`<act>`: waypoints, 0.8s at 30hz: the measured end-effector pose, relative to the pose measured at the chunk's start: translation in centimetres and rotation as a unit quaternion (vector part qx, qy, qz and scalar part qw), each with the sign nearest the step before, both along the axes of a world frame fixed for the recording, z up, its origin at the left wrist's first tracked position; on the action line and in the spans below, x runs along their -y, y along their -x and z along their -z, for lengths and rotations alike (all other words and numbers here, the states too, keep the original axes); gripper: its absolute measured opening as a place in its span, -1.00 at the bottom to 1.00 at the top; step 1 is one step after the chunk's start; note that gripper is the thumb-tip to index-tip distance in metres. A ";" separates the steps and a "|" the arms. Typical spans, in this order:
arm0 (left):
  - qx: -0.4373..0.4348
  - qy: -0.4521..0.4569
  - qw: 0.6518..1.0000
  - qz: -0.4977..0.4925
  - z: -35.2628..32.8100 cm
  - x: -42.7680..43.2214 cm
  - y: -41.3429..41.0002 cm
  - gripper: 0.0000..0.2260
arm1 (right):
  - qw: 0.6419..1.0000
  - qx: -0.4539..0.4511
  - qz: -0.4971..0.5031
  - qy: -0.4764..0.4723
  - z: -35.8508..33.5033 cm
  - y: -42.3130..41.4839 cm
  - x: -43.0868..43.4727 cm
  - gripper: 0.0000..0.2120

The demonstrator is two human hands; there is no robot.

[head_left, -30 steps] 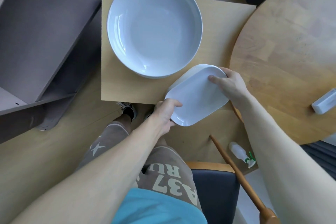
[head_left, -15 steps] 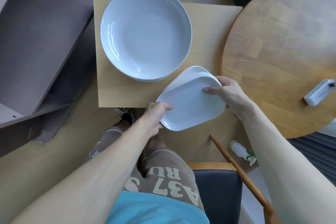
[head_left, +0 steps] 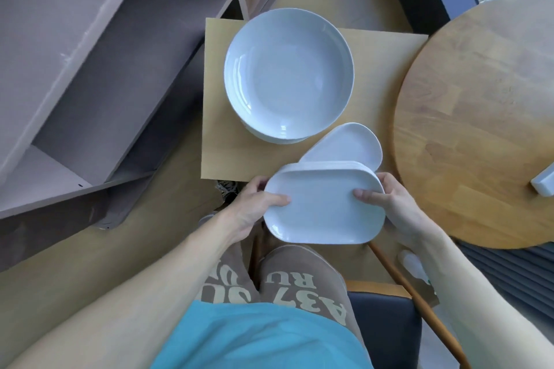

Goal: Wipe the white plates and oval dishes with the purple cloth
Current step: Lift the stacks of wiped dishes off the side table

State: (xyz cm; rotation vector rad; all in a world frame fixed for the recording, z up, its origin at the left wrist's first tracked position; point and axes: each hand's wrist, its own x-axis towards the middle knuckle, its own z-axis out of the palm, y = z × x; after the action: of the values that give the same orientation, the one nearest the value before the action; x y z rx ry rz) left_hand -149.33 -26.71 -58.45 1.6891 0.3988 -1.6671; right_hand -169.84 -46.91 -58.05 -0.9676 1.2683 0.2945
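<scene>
A stack of white oval dishes hangs in the air over my lap, level and facing up. My left hand grips its left end, thumb on top and fingers under. On its right end my right hand grips the same way. One more white oval dish lies just behind the stack on the square wooden board. A stack of round white plates rests on that board, further back. No purple cloth is in view.
A round wooden table stands to the right, with a white object at its edge. A grey shelf unit lies tilted on the left. By my right forearm are a wooden stick and a spray bottle.
The oval dishes have come off the board towards me and turned level. My hands now hold several stacked dishes, and one oval dish stays on the board.
</scene>
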 end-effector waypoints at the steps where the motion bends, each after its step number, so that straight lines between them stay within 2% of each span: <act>1: -0.001 0.002 1.000 0.000 -0.7 -0.9 -1.0 -0.55 | 1.000 0.007 0.013 -0.016 -0.3 -0.5 -1.2 -0.22; 4: 0.045 0.001 0.999 -0.007 -2.8 -4.1 -4.6 -0.55 | 0.999 0.025 0.018 -0.042 -1.1 -3.7 -5.3 -0.14; 9: 0.173 -0.028 0.984 -0.016 -7.6 -9.0 -12.2 -0.63 | 0.996 0.070 -0.004 -0.052 -2.8 -12.2 -11.2 -0.31; 13: 0.292 -0.041 0.955 -0.039 -12.1 -11.2 -18.9 -0.45 | 0.990 0.131 -0.041 -0.016 -5.5 -19.9 -13.1 -0.26; 17: 0.375 -0.015 0.924 -0.076 -14.3 -10.2 -25.2 -0.47 | 0.984 0.174 -0.044 -0.003 -7.3 -27.3 -13.0 -0.30; 21: 0.405 0.009 0.904 -0.139 -13.3 -6.9 -31.3 -0.47 | 0.985 0.164 -0.025 0.053 -7.7 -34.4 -11.7 -0.33; 24: 0.408 0.035 0.900 -0.148 -12.4 -4.0 -35.8 -0.61 | 0.987 0.131 -0.024 0.085 -7.6 -38.9 -10.1 -0.47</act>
State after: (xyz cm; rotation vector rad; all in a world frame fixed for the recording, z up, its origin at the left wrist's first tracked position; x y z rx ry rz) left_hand -113.52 -22.75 -46.03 1.9742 0.1608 -0.6446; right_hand -130.95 -36.85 -50.46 -1.1444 1.0411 0.0921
